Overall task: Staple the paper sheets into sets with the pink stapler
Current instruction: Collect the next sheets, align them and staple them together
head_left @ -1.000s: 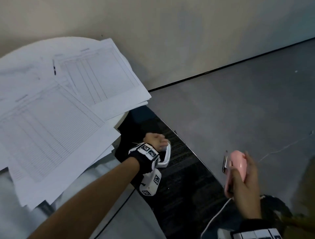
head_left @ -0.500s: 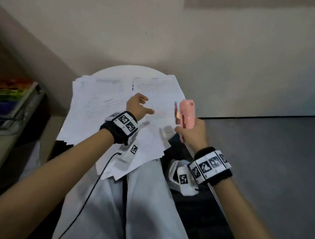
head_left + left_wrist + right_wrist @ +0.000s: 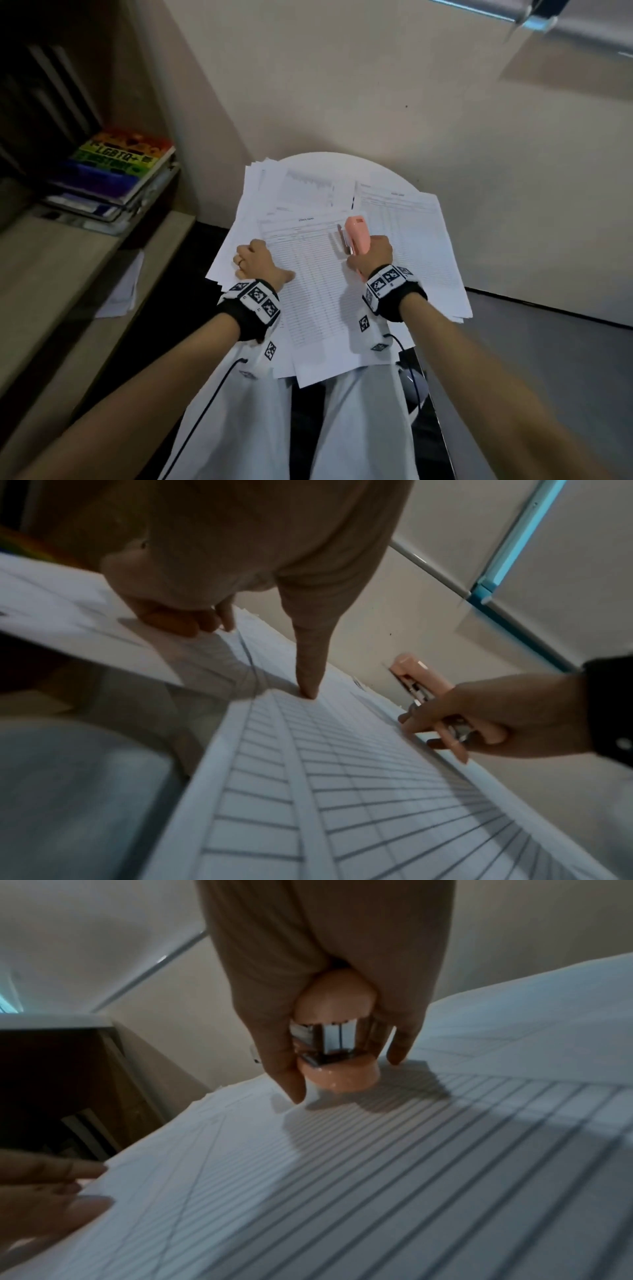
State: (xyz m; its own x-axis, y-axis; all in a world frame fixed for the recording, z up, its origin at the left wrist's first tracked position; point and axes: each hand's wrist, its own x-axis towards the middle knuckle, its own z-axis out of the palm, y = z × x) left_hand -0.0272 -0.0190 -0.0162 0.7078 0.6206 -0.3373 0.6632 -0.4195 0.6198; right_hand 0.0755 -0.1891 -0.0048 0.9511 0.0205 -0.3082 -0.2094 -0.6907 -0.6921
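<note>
Right hand: we are wrapping our right hand (image 3: 373, 255) around the pink stapler (image 3: 357, 233), grip curled tight on its body, stapler upright over the paper sheets (image 3: 318, 294).
Left hand: our left hand (image 3: 257, 262) is pinching the left edge of the top sheets, thumb (image 3: 310, 666) pressing down on the gridded form, fingers (image 3: 178, 620) curling under the edge.
Paper: we are seeing loose overlapping stacks covering the round white counter (image 3: 342, 162).
Surroundings: books (image 3: 116, 171) are lying on a shelf to the left.
</note>
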